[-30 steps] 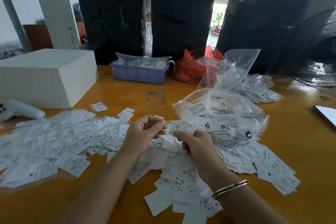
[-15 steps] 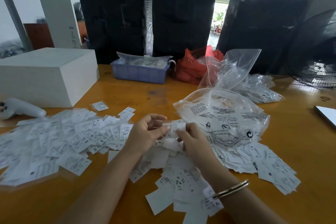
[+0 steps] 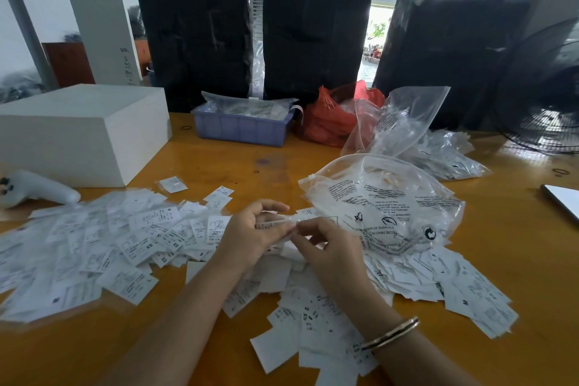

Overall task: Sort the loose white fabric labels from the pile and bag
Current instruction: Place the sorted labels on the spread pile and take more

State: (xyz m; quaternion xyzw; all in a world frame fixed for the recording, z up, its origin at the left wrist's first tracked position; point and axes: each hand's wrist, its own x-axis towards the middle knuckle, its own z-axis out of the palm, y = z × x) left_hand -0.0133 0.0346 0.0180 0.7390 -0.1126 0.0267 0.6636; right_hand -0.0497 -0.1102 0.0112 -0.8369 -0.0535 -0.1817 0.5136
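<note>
- left hand (image 3: 250, 236) and right hand (image 3: 329, 247) meet mid-frame, fingertips of both pinched on one small label (image 3: 275, 224); rest of the labels (image 3: 109, 244) sprawl across the lower left and centre
- clear bag (image 3: 385, 200) sits right of centre on the pile
- these look feather-light, floppy, probably clingy; I'd pinch an edge, not scoop

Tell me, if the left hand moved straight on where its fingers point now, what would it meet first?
Probably the right hand: the left hand points rightward at it, both pinching one label. Beyond lies the clear bag.
</note>
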